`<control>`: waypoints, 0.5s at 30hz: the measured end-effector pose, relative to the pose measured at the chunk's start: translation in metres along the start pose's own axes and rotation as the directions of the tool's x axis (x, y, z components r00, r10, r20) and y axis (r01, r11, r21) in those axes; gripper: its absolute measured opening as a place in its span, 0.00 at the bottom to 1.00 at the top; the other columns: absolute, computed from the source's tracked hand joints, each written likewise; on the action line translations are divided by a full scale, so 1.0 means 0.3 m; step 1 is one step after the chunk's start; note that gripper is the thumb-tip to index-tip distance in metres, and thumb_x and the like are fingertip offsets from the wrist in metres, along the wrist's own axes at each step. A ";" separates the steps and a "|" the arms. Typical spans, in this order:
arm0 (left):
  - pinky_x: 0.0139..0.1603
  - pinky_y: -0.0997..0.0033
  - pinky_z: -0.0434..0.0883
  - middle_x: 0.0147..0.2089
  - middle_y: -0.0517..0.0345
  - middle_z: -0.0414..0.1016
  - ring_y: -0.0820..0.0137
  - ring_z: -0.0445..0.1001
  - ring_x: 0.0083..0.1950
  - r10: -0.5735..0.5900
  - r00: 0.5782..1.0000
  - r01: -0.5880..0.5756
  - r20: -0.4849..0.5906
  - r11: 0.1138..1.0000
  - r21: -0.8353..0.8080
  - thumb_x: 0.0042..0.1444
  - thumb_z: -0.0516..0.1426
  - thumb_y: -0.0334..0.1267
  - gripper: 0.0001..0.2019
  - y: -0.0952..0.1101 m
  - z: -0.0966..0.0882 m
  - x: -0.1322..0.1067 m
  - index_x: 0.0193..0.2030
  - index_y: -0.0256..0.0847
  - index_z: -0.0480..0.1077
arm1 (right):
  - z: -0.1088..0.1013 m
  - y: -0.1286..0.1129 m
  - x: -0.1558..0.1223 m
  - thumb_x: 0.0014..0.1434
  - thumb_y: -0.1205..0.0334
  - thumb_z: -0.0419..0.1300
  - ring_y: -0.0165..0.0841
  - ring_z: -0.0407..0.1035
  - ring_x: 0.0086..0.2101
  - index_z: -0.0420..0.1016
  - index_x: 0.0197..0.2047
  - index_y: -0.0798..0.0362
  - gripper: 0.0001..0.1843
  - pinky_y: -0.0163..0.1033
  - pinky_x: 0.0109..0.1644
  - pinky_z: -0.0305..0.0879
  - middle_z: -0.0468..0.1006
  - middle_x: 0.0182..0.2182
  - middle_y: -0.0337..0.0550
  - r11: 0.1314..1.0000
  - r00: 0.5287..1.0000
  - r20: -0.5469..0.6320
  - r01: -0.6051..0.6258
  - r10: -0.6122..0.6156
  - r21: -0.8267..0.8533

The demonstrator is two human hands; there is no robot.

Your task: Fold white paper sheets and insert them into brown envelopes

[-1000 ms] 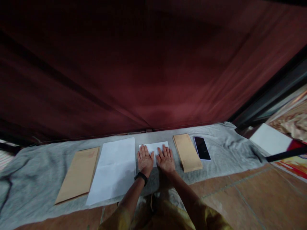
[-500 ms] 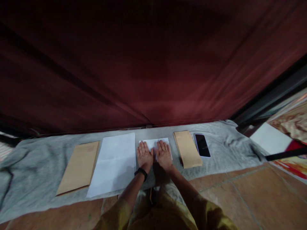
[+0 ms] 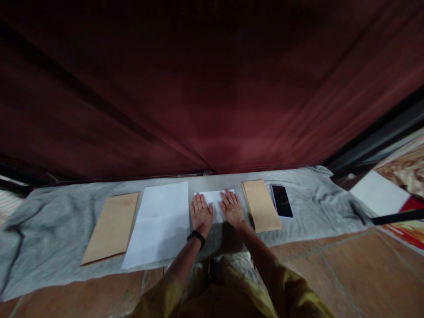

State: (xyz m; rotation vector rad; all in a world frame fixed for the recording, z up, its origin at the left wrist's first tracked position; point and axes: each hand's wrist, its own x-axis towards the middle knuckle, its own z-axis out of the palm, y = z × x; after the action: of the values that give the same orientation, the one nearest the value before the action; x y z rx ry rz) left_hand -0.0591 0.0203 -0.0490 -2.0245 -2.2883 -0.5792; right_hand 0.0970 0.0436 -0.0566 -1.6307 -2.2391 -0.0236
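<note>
Beneath my left hand (image 3: 202, 215) and right hand (image 3: 233, 211), both laid flat and grasping nothing, the head view shows a small white paper (image 3: 217, 213). It should be light, bendable and easily creased, best taken by its edges. Brown envelopes (image 3: 261, 206) lie just right of my hands, their contents hidden.

Matt paper (image 3: 217, 213), glossy phone screen (image 3: 281, 199)
</note>
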 end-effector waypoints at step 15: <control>0.77 0.46 0.47 0.77 0.46 0.50 0.58 0.46 0.78 0.312 0.936 -0.304 0.161 0.950 -0.072 0.69 0.45 0.42 0.28 0.136 -0.019 0.036 0.73 0.35 0.55 | -0.013 0.028 -0.024 0.71 0.60 0.49 0.45 0.52 0.69 0.59 0.72 0.51 0.28 0.53 0.71 0.47 0.57 0.71 0.51 0.996 0.998 0.040 -0.039 0.042 -0.074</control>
State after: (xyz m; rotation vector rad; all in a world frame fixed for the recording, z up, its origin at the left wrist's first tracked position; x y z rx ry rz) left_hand -0.0227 0.0323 -0.0304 -2.4769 -1.9871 -0.4559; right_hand 0.1076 0.0387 -0.0570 -1.7295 -2.2599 -0.0632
